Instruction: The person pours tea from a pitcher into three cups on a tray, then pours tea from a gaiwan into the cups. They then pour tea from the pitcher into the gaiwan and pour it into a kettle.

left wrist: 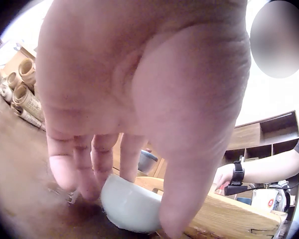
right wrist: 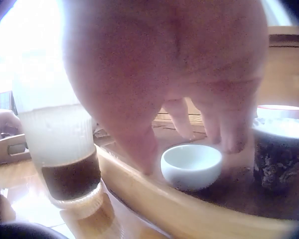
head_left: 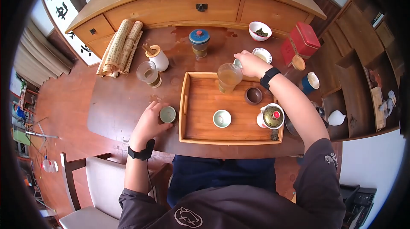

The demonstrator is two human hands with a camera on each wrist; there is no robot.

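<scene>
L hand (head_left: pixel 147 125) grips smooth rnd cup (head_left: pixel 168 114); R hand (head_left: pixel 252 64), fingers wide, nr 2nd cup (right wrist: pixel 192 170), ribbed glass (head_left: pixel 229 74) w/ pale liquid (right wrist: pixel 65 137).

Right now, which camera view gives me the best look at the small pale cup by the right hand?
The right wrist view: the cup shows its rim and outer wall there. The head view catches only part beside the fingers; the left wrist view doesn't show it.

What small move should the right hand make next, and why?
Probably lift the right hand clear of the small cup: it stands upright on the table beyond the tray, with fingers and thumb spread near it, not visibly gripping.
</scene>
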